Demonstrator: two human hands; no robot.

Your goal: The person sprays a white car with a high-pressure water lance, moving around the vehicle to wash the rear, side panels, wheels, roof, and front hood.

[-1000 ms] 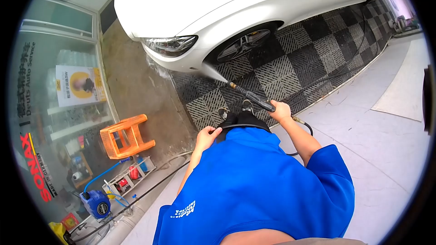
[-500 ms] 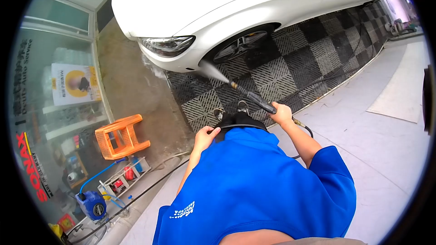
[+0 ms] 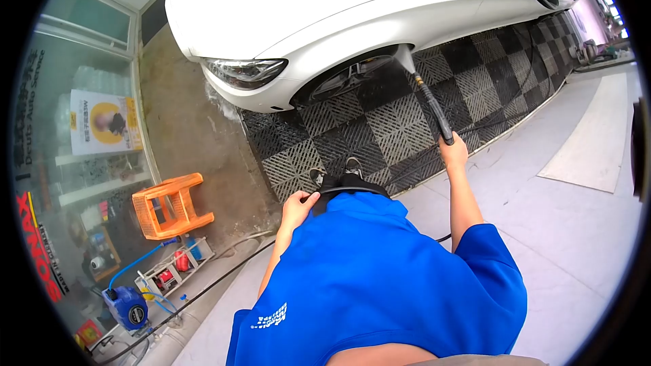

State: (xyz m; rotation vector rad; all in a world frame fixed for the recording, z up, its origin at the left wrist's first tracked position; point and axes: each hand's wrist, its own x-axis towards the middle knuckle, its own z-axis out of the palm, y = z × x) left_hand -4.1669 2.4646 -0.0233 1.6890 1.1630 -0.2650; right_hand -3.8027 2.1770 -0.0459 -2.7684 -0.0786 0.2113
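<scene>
My right hand (image 3: 454, 151) is wrapped round the grip of a black pressure washer gun (image 3: 434, 112), held out ahead and to the right. A white spray fans from its nozzle onto the rear edge of the front wheel arch of a white car (image 3: 380, 20). Below the arch the dark wheel (image 3: 346, 80) shows, partly shaded. Close to my waist, my left hand (image 3: 296, 207) is closed on a black hose (image 3: 352, 190) that curves across my front. Part of that hose is hidden by my hand and blue shirt.
Black and grey grid floor tiles (image 3: 393, 129) lie beneath the car. An orange plastic stool (image 3: 173, 207) lies at left, near a bottle rack (image 3: 176, 264) and a blue hose reel (image 3: 129, 308). Another black hose stretch (image 3: 224, 274) crosses the floor behind it.
My right hand and the pressure washer gun have swung right, taking the spray from the front of the wheel arch to its rear edge. My left hand keeps its hold at my waist.
</scene>
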